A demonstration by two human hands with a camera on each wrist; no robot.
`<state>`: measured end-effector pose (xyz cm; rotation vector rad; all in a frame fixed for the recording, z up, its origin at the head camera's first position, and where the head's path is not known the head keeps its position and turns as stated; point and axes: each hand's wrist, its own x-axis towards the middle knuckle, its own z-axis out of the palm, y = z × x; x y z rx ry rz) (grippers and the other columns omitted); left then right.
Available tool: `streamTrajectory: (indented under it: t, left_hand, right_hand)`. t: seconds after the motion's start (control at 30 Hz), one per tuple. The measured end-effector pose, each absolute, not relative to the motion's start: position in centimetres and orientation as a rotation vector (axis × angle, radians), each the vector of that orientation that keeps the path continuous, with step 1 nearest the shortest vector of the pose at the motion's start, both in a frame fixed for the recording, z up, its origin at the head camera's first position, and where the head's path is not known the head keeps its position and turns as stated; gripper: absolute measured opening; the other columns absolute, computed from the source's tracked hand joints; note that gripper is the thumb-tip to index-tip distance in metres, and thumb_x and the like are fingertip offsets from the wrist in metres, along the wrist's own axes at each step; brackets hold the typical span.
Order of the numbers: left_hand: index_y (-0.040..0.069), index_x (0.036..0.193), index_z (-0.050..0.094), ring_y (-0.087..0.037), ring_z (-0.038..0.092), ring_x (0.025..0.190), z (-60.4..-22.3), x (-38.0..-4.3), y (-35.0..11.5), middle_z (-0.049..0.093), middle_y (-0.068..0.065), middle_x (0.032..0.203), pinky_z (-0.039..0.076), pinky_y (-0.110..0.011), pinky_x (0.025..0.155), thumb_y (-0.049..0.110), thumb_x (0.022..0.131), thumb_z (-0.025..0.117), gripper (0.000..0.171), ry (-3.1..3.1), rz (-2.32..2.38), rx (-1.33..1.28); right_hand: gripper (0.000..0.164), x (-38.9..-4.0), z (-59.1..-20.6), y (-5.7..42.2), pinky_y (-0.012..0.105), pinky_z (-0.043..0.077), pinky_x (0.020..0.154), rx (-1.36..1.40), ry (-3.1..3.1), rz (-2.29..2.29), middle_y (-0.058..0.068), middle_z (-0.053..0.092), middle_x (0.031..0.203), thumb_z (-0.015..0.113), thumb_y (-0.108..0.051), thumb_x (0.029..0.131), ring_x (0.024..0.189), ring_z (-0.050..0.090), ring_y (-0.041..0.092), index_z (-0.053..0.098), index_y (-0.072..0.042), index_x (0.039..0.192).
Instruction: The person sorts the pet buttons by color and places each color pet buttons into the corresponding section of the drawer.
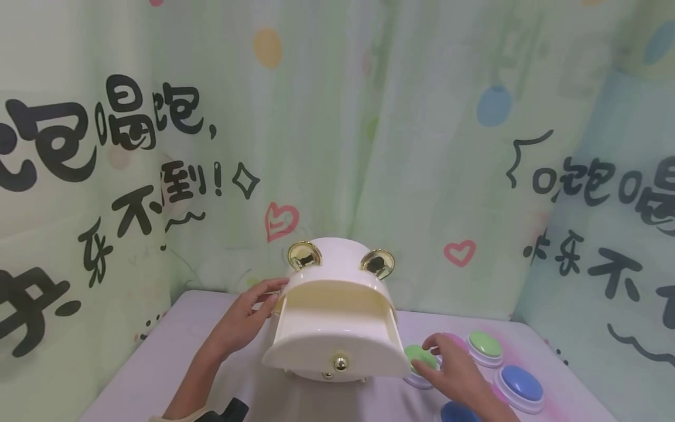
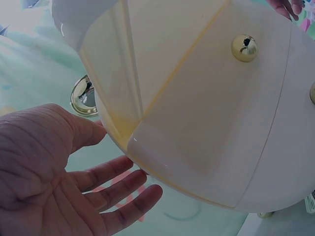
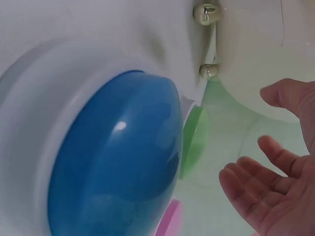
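Note:
A white, rounded storage box with gold-rimmed eye shapes stands on the table. Its upper drawer is pulled out toward me, with a gold knob on the front. At the box's left side is my left hand, thumb and fingertips right at the edge; the left wrist view shows these fingers extended and spread. My right hand hovers over the green push button, right of the drawer. Nothing is between its loosely bent fingers in the right wrist view.
More dome-topped buttons stand at the right: a green one, a blue one, another blue one near the front, and a pink one partly behind my right hand. A printed curtain hangs behind the table.

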<state>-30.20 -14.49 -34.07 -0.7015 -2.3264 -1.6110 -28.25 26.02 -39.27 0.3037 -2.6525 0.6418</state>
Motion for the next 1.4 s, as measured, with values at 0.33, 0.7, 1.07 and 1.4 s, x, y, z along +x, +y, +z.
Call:
streamTrajectory:
  t: [0.33, 0.7, 1.07, 1.4]
  left_hand:
    - [0.017, 0.136, 0.052, -0.028, 0.053, 0.121, -34.3, -30.3, -14.5, 0.050, -0.006, 0.139, 0.053, -0.037, 0.088, 0.016, 0.101, 0.047, 0.035, -2.317, -1.627, -0.699]
    - [0.017, 0.135, 0.052, -0.027, 0.054, 0.120, -34.3, -30.3, -14.6, 0.050, -0.006, 0.140, 0.053, -0.037, 0.088, 0.016, 0.101, 0.048, 0.035, -2.315, -1.620, -0.699]
    - [0.017, 0.136, 0.052, -0.027, 0.055, 0.119, -34.5, -30.4, -14.5, 0.050, -0.006, 0.140, 0.053, -0.038, 0.089, 0.017, 0.101, 0.048, 0.035, -2.319, -1.629, -0.698]
    - [0.017, 0.136, 0.052, -0.026, 0.055, 0.119, -34.2, -30.3, -14.5, 0.050, -0.005, 0.140, 0.053, -0.035, 0.088, 0.016, 0.101, 0.048, 0.035, -2.327, -1.625, -0.695]
  right_hand:
    - [0.038, -29.9, -40.7, 27.2, 0.032, 0.051, 0.074, 0.564, -2.557, 0.547, -0.004, 0.061, 0.095, 0.086, -0.027, 0.064, 0.085, 0.057, 0.015, 0.059, -0.017, 0.090]
    - [0.040, -31.0, -40.6, 27.9, 0.054, 0.046, 0.090, 0.677, -2.699, 0.555, 0.008, 0.060, 0.109, 0.084, -0.033, 0.068, 0.105, 0.057, 0.031, 0.057, -0.016, 0.091]
    - [0.040, -32.0, -40.9, 28.9, 0.045, 0.050, 0.085, 0.757, -2.796, 0.544, 0.006, 0.061, 0.107, 0.082, -0.037, 0.070, 0.099, 0.058, 0.029, 0.057, -0.015, 0.094]
    - [0.042, -32.8, -40.9, 29.1, 0.023, 0.046, 0.068, 0.723, -2.896, 0.657, 0.006, 0.065, 0.100, 0.082, -0.034, 0.070, 0.079, 0.056, 0.012, 0.056, -0.013, 0.095]
